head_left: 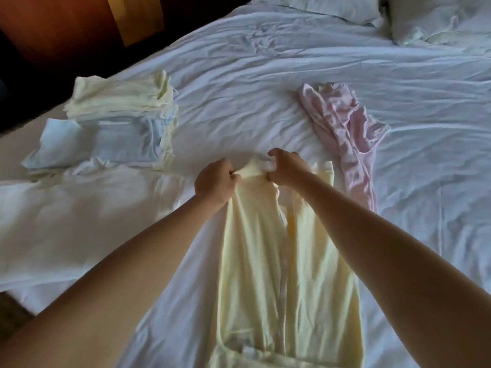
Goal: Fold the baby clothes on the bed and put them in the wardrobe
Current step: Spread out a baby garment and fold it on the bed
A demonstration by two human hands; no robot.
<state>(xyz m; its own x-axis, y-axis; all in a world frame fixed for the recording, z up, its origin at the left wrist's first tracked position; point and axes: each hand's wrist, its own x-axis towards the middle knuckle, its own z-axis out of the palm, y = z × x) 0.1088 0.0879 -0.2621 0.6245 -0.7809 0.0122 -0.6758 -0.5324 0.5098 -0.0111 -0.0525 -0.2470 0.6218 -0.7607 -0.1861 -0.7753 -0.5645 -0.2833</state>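
A pale yellow baby garment (268, 261) lies stretched lengthwise on the white bed sheet (265, 62), running from the near edge toward the middle. My left hand (215, 181) and my right hand (287, 166) both pinch its far end, close together, lifting the cloth slightly between them. A crumpled pink garment (345, 134) lies unfolded to the right of my hands. To the left sits a stack of folded clothes, pale yellow pieces (119, 94) behind pale blue ones (106, 139).
A white cloth (66, 208) lies spread at the left near the bed's edge. Pillows (438, 19) rest at the far right. Dark wooden furniture (66, 27) stands beyond the bed's left side.
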